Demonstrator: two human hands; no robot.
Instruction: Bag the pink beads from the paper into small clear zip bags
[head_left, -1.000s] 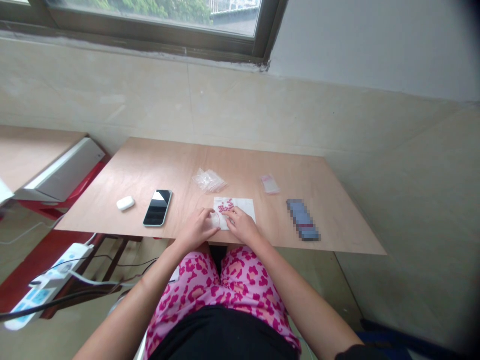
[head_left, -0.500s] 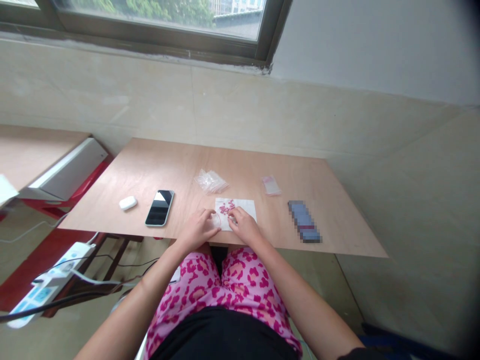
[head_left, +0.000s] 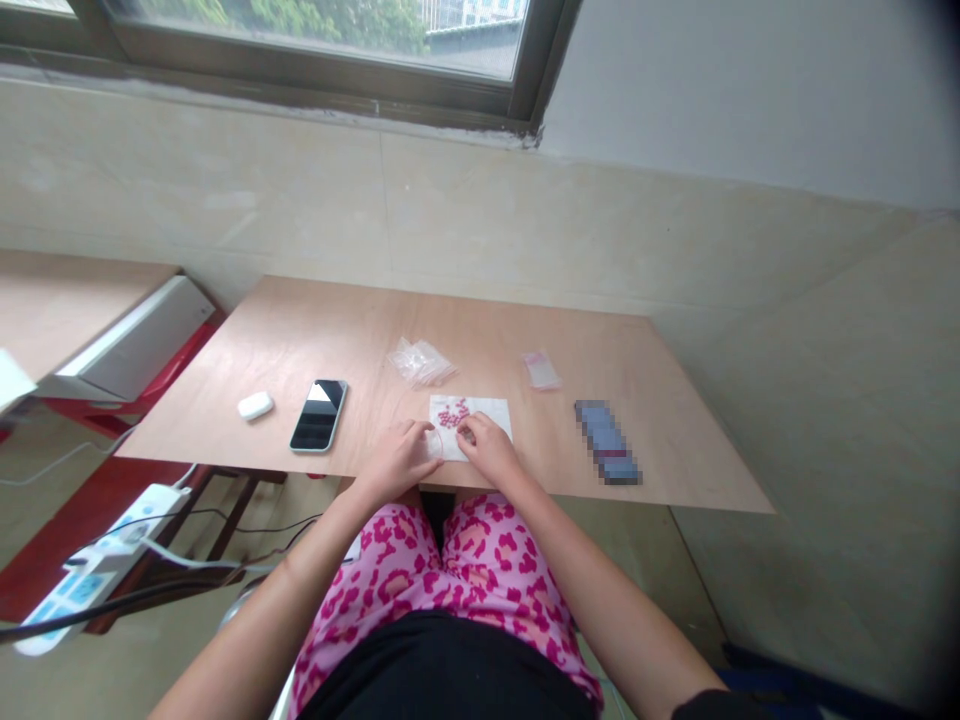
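On the table, a white sheet (head_left: 491, 412) lies under several small dark-pink bead-like pieces (head_left: 452, 414). My left hand (head_left: 397, 462) rests at the sheet's left edge, thumb and fingers curved around what looks like a small clear plastic bag (head_left: 436, 443) with a curved pink line. My right hand (head_left: 484, 440) is over the sheet just right of it, fingertips pinched together close to the pink pieces. Whatever those fingertips hold is too small to make out.
Behind the sheet lies a pile of clear plastic bags (head_left: 421, 362), and to its right a flat pink-lined bag stack (head_left: 541, 370). A phone (head_left: 319, 416) and a white earbud case (head_left: 256, 406) lie left; a pixelated phone-shaped object (head_left: 609, 443) lies right. A power strip (head_left: 105, 570) is below left.
Both hands stay in nearly the same place, with the right fingertips still pinched near the pink pieces. The whole view has shifted very slightly.
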